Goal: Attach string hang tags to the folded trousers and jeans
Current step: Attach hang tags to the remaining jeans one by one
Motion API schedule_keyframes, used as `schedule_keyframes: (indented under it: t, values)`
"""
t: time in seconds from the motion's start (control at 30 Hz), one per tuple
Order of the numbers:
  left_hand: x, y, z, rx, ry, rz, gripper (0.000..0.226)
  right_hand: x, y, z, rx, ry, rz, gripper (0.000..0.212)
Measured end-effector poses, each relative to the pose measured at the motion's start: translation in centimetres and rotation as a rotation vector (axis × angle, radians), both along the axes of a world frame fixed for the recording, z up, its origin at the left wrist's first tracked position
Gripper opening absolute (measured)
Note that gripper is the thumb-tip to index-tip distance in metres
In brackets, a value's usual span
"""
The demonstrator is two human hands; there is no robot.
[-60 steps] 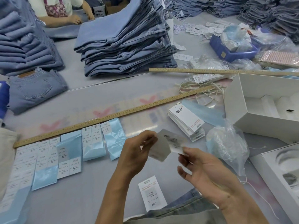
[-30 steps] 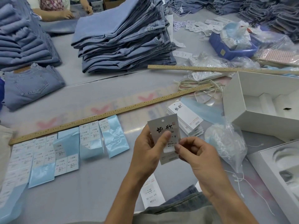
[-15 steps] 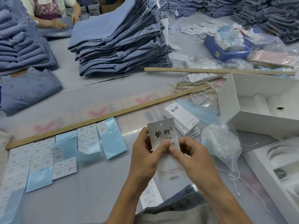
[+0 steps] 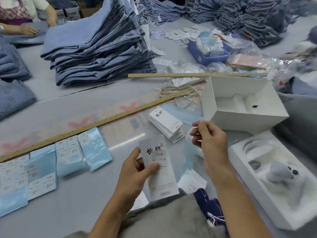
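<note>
My left hand (image 4: 137, 172) grips a long white hang tag (image 4: 158, 169) with black brush lettering, thumb across its middle, just above the table edge. My right hand (image 4: 208, 140) is raised to the right of it, fingers curled and pinching something thin and white, blurred, apparently a string. A stack of matching hang tags (image 4: 165, 123) lies on the table beyond my hands. A tall pile of folded jeans (image 4: 99, 43) stands at the back left of centre. Loose cream strings (image 4: 180, 93) lie near the ruler's far end.
A long wooden ruler (image 4: 96, 122) crosses the table diagonally; a second ruler (image 4: 188, 75) lies behind. Blue sticker sheets (image 4: 72, 157) line the left. An open white box (image 4: 243, 107) and its lid tray (image 4: 274, 177) sit right. Another person's hands (image 4: 29, 30) work at far left.
My right hand has left the tag and lifted up to the right, pinching something thin. The left hand keeps the tag, now lower and more upright in view.
</note>
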State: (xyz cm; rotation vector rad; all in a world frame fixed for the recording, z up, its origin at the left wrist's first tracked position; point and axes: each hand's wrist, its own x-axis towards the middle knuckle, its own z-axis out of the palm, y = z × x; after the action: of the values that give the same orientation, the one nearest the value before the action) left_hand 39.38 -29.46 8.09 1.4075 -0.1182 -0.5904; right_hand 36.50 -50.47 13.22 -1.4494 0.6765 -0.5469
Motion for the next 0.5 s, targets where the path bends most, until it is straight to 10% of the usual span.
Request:
schedule_keyframes:
  t: [0.33, 0.5]
  values:
    - [1.1, -0.5, -3.7, 0.174, 0.021, 0.34, 0.014, -14.2, -11.3, -15.9, -0.248, 0.706, -0.043, 0.014]
    - [0.5, -1.0, -3.4, 0.234, -0.005, 0.273, 0.015, -13.4, -9.8, -18.4, -0.454, 0.669, -0.054, 0.023]
